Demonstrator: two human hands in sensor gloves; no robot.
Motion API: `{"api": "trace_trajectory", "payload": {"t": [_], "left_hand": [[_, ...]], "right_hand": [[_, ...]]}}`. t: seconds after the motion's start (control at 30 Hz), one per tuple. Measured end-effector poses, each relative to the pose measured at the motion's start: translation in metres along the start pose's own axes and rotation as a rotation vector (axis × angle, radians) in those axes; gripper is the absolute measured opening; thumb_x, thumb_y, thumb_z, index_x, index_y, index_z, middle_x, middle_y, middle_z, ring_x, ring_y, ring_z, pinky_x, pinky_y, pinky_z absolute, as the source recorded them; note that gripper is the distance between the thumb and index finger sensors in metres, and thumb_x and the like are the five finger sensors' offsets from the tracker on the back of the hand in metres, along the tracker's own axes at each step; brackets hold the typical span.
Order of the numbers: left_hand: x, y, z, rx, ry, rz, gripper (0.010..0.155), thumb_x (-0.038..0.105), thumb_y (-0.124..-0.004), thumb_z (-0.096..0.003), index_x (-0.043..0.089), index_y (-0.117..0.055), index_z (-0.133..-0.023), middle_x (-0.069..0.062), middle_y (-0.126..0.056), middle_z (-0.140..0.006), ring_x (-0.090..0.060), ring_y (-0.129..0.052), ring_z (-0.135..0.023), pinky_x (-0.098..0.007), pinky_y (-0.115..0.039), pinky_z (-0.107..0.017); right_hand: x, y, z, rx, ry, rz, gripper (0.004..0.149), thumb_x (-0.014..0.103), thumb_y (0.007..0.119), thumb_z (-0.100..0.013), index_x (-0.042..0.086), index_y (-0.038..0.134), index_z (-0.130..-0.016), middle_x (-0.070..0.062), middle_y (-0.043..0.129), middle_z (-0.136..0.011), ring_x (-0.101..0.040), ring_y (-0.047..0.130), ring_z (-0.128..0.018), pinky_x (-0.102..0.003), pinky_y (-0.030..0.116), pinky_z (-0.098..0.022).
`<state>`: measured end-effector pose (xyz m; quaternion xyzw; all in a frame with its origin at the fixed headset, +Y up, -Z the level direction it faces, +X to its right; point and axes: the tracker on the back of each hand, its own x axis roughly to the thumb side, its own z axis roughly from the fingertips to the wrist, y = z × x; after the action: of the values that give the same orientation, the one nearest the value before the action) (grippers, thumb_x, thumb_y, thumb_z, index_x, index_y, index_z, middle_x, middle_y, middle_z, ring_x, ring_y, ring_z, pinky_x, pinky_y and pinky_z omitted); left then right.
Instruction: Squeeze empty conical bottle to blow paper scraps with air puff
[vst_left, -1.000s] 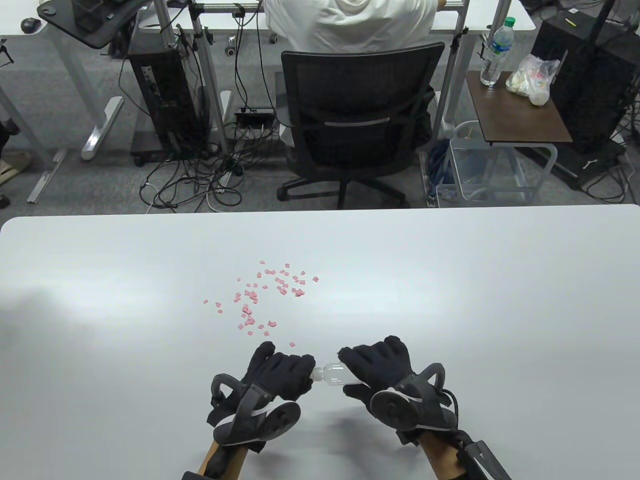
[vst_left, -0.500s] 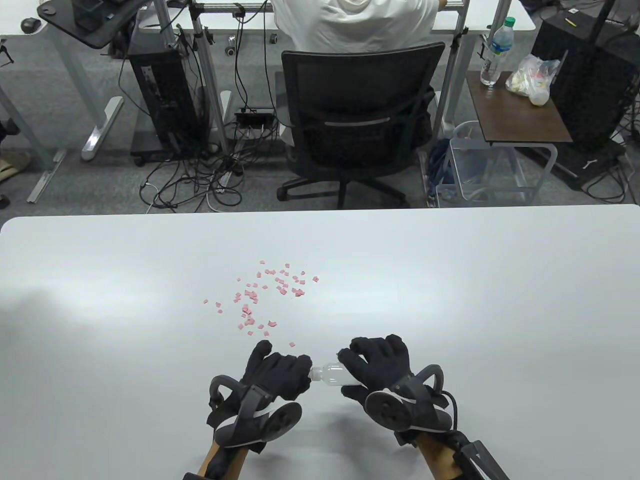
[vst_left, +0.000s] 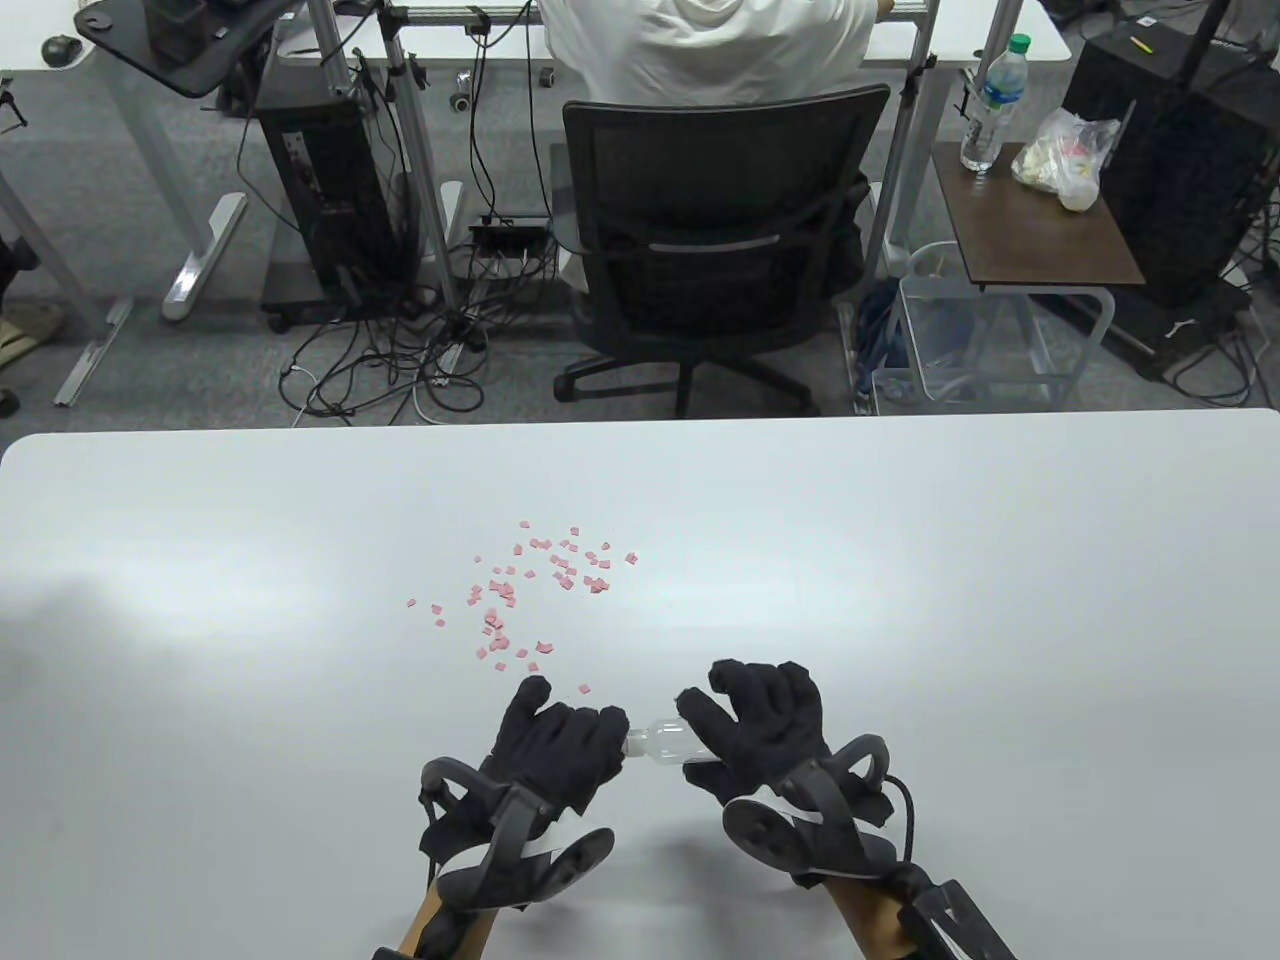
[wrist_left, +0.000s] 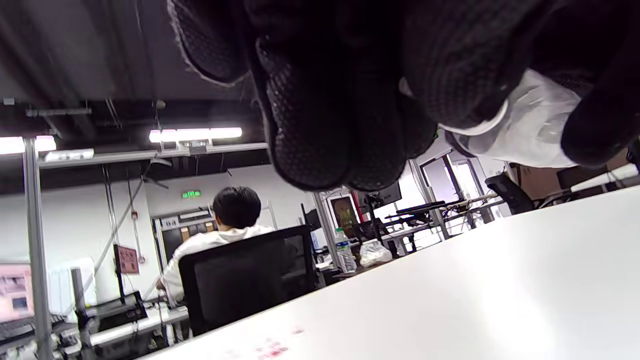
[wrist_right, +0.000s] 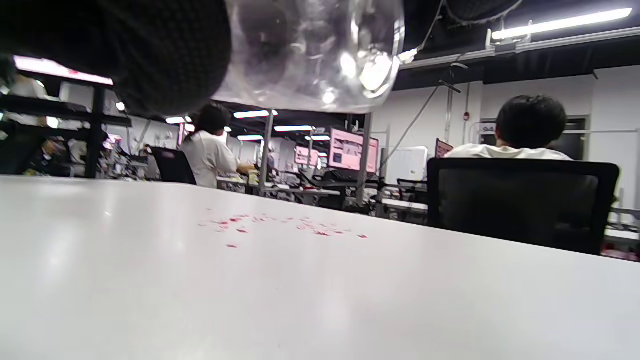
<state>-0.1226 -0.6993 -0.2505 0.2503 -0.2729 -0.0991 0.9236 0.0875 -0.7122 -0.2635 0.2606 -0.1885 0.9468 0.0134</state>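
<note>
On the white table (vst_left: 900, 600), toward its left of centre, a loose scatter of small pink paper scraps (vst_left: 530, 590) lies flat on the surface, well apart from the near edge; one stray scrap sits close to the fingertips of the left hand. From the right wrist view the same scraps (wrist_right: 280, 225) show as a thin pink band on the tabletop, and from the left wrist view only as a faint pink smear (wrist_left: 272, 350) at the bottom.

The left hand in a black sensor glove (vst_left: 555, 745), with a grey tracker strapped across its back, has its fingers curled together around the neck end of a small clear plastic conical bottle (vst_left: 662, 742). In the left wrist view the gloved fingers (wrist_left: 325, 100) fill the top of the frame, bunched tightly, with a white part of the bottle (wrist_left: 530, 130) pinched between them at the right.

The bottle lies roughly level between the two hands, just above the table, its narrow end toward the left hand and its wider body running into the right.

The right hand in a matching black glove (vst_left: 760, 725) holds the bottle's body from the right, thumb beneath, while the fingers stand spread and lifted above it. The right wrist view shows the bottle's transparent base (wrist_right: 320, 50) at the top edge, beside a dark gloved finger (wrist_right: 125, 50) touching its left side
</note>
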Motion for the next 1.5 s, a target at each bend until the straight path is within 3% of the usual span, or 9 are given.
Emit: {"api": "trace_trajectory", "payload": {"t": [0.1, 0.17, 0.33, 0.53, 0.63, 0.8, 1.0, 1.13, 1.5], "left_hand": [[-0.008, -0.001, 0.001, 0.005, 0.08, 0.11, 0.05, 0.047, -0.085, -0.05, 0.025, -0.087, -0.095, -0.001, -0.101, -0.086, -0.019, -0.105, -0.075, -0.053, -0.057, -0.08], [-0.016, -0.007, 0.002, -0.071, 0.16, 0.15, 0.061, 0.052, -0.082, -0.0505, 0.022, -0.079, -0.103, -0.004, -0.095, -0.094, -0.023, -0.1, -0.082, -0.056, -0.055, -0.08], [-0.035, -0.026, 0.009, -0.135, 0.3, 0.226, 0.062, 0.053, -0.081, -0.0515, 0.021, -0.078, -0.104, -0.006, -0.094, -0.095, -0.025, -0.099, -0.083, -0.058, -0.052, -0.08], [-0.037, -0.026, 0.009, -0.143, 0.287, 0.212, 0.062, 0.053, -0.081, -0.0517, 0.021, -0.078, -0.104, -0.006, -0.094, -0.095, -0.025, -0.099, -0.083, -0.059, -0.052, -0.081], [-0.035, -0.025, 0.008, -0.139, 0.28, 0.212, 0.061, 0.053, -0.081, -0.0518, 0.021, -0.079, -0.104, -0.006, -0.094, -0.095, -0.025, -0.099, -0.083, -0.059, -0.051, -0.081], [-0.032, -0.026, 0.006, -0.152, 0.276, 0.194, 0.061, 0.054, -0.081, -0.0518, 0.021, -0.078, -0.104, -0.006, -0.094, -0.095, -0.025, -0.099, -0.083, -0.058, -0.052, -0.081], [-0.032, -0.027, 0.005, -0.174, 0.271, 0.188, 0.061, 0.054, -0.08, -0.0519, 0.022, -0.079, -0.104, -0.005, -0.094, -0.096, -0.024, -0.099, -0.083, -0.059, -0.051, -0.081], [-0.033, -0.033, 0.004, -0.236, 0.271, 0.183, 0.061, 0.055, -0.08, -0.052, 0.023, -0.078, -0.104, -0.005, -0.094, -0.096, -0.025, -0.099, -0.084, -0.059, -0.051, -0.081], [-0.037, -0.035, 0.004, -0.236, 0.283, 0.187, 0.061, 0.055, -0.08, -0.0519, 0.023, -0.079, -0.104, -0.005, -0.094, -0.096, -0.025, -0.099, -0.084, -0.059, -0.051, -0.081]], "right_hand": [[-0.004, 0.0, -0.003, 0.019, 0.04, -0.003, 0.066, 0.05, 0.086, -0.046, 0.024, 0.075, -0.106, -0.024, 0.06, -0.104, -0.045, 0.064, -0.088, -0.075, 0.048, -0.069], [-0.011, 0.0, -0.004, 0.014, 0.053, -0.008, 0.067, 0.05, 0.087, -0.045, 0.024, 0.075, -0.105, -0.019, 0.067, -0.099, -0.04, 0.073, -0.082, -0.074, 0.05, -0.069], [-0.043, 0.001, -0.009, -0.025, 0.147, -0.078, 0.068, 0.051, 0.086, -0.045, 0.022, 0.073, -0.105, -0.017, 0.069, -0.097, -0.038, 0.076, -0.08, -0.072, 0.052, -0.069], [-0.107, 0.007, -0.018, -0.175, 0.507, -0.538, 0.067, 0.042, 0.089, -0.047, 0.024, 0.064, -0.107, -0.014, 0.072, -0.099, -0.034, 0.08, -0.076, -0.071, 0.055, -0.068], [-0.136, 0.015, -0.025, -0.136, 0.634, -0.708, 0.067, 0.042, 0.09, -0.048, 0.02, 0.067, -0.107, -0.014, 0.075, -0.098, -0.035, 0.081, -0.075, -0.072, 0.055, -0.067], [-0.18, 0.024, -0.038, -0.158, 0.828, -0.669, 0.067, 0.041, 0.091, -0.049, 0.017, 0.067, -0.107, -0.016, 0.076, -0.102, -0.036, 0.085, -0.074, -0.07, 0.059, -0.067], [-0.203, 0.063, -0.049, -0.058, 1.0, -0.556, 0.066, 0.041, 0.095, -0.047, 0.016, 0.071, -0.104, -0.015, 0.082, -0.1, -0.037, 0.092, -0.071, -0.068, 0.066, -0.065], [-0.207, 0.077, -0.061, -0.029, 1.035, -0.565, 0.066, 0.04, 0.096, -0.046, 0.018, 0.072, -0.104, -0.015, 0.084, -0.1, -0.038, 0.096, -0.071, -0.067, 0.07, -0.063], [-0.204, 0.105, -0.082, 0.05, 1.022, -0.486, 0.067, 0.041, 0.097, -0.045, 0.019, 0.073, -0.104, -0.013, 0.085, -0.1, -0.036, 0.099, -0.07, -0.064, 0.073, -0.063]]}}
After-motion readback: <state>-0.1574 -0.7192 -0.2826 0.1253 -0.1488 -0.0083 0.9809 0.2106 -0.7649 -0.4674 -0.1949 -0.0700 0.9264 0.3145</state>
